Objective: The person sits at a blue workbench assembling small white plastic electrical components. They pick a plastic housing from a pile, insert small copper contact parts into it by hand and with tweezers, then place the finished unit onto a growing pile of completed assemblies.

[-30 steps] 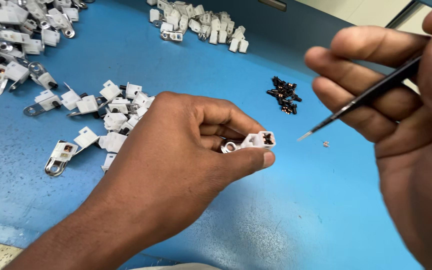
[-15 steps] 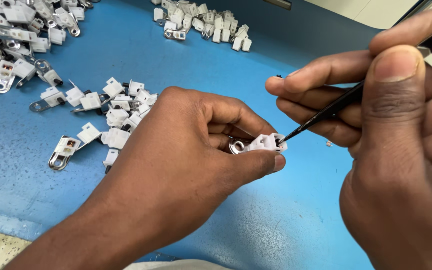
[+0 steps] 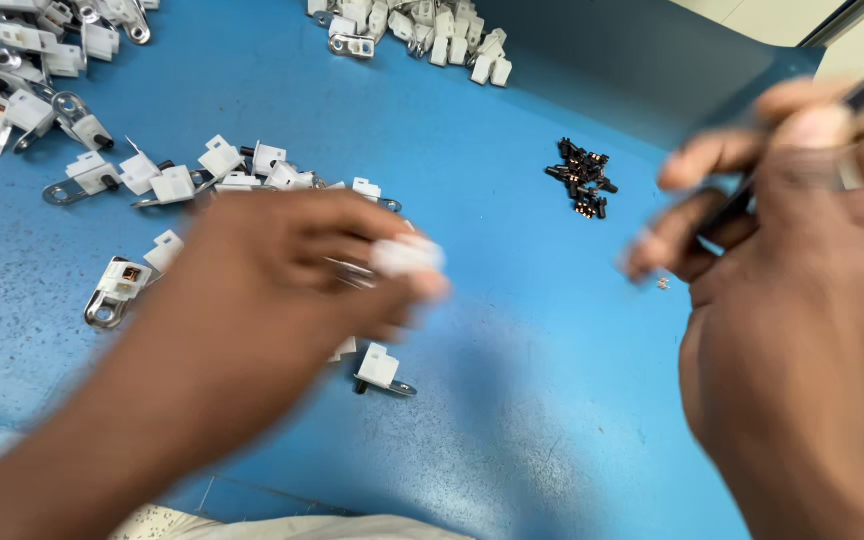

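**Ana:** What is closest to us?

**Ben:** Two hands, both blurry. The left hand comes in from the bottom left. Its fingers are curled, and the tips pinch a small white plastic part. The part is up in the air, over the blue table.

**Ana:** And the other hand?

**Ben:** The right hand is big and fills the right side. Its thumb and fingers are closed around a thin dark tool, held like a pen. The tool slants down to the left. Its tip is too blurry to see. The two hands are apart, with blue table between them.

**Ana:** What is under the left hand?

**Ben:** One white piece with a little metal tab lies flat on the table, just below the hand. To the left, beside the wrist, is another white piece on a shiny metal bracket.

**Ana:** And a bit farther?

**Ben:** A loose bunch of white pieces lies past the left hand's knuckles. Some have metal tabs. Between the hands, farther back, sits a small heap of tiny black bits. A tiny speck lies on the table near the right hand's fingertips.

**Ana:** What is at the far end?

**Ben:** A pile of white and metal pieces is in the far left corner. Another pile of white pieces is at the top middle, well apart from the first.
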